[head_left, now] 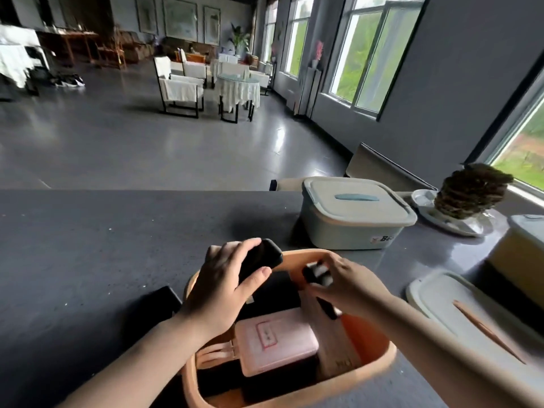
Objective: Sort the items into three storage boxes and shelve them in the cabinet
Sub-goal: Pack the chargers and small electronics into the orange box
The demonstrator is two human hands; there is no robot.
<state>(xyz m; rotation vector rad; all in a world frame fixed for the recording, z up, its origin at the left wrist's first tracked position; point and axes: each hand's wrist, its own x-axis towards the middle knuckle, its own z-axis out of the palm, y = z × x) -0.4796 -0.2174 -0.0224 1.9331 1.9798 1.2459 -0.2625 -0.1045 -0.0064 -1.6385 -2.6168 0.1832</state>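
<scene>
An open orange storage box (379, 366) sits on the dark table right in front of me. Inside it lie a pink flat case (276, 343) with pink straps, several black items and a brown wooden piece (338, 346). My left hand (223, 293) grips a black rounded case (262, 257) over the box's far left rim. My right hand (347, 284) holds a small black-and-white object (318, 273) above the box; it is blurred. A closed blue-grey box (350, 219) with a pale lid stands behind.
A loose pale lid (459, 301) with an orange handle lies to the right, in front of a yellow box (518, 254) at the right edge. A brown plant ball on a glass dish (468, 192) stands far right. A black flat item (159, 301) lies left of the orange box.
</scene>
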